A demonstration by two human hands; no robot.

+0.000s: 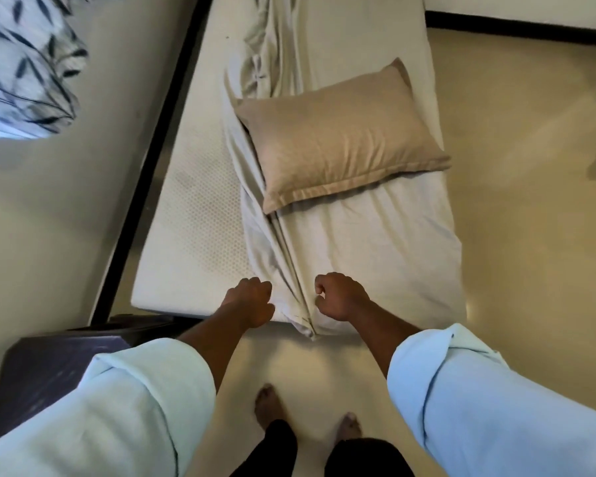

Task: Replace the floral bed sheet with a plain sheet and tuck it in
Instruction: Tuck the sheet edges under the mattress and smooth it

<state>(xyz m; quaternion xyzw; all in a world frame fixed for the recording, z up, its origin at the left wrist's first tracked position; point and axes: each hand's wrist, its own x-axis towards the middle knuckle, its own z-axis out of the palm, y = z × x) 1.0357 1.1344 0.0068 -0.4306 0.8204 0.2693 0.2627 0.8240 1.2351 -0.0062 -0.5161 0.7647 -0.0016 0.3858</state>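
Two hands reach out over the near end of a mattress (pixel 193 218) that lies on the floor (pixel 530 166) and runs away toward 12 o'clock. The plain sheet (pixel 375 242) covers only the mattress's 3 o'clock half. Its other edge is bunched into a long ridge of folds down the middle, and the 9 o'clock strip of the mattress is bare. The ridge ends in a point that hangs just over the near edge, between the two hands.

The left hand (pixel 252 301) is curled, with its knuckles against the ridge's 9 o'clock side. The right hand (pixel 341 297) is curled into a fist just at the ridge's 3 o'clock side, over the sheet. I cannot tell whether either hand has cloth in its grip.

A tan pillow (pixel 338 139) lies tilted on the sheet, farther up the mattress. The floral sheet (pixel 25 70) sits in a blurred heap at 10 o'clock, well apart from the mattress. Pale rolled sleeves (pixel 135 407) fill the lower corners. Bare feet (pixel 267 404) stand on the floor at 6 o'clock. A dark box (pixel 49 366) sits at 8 o'clock.
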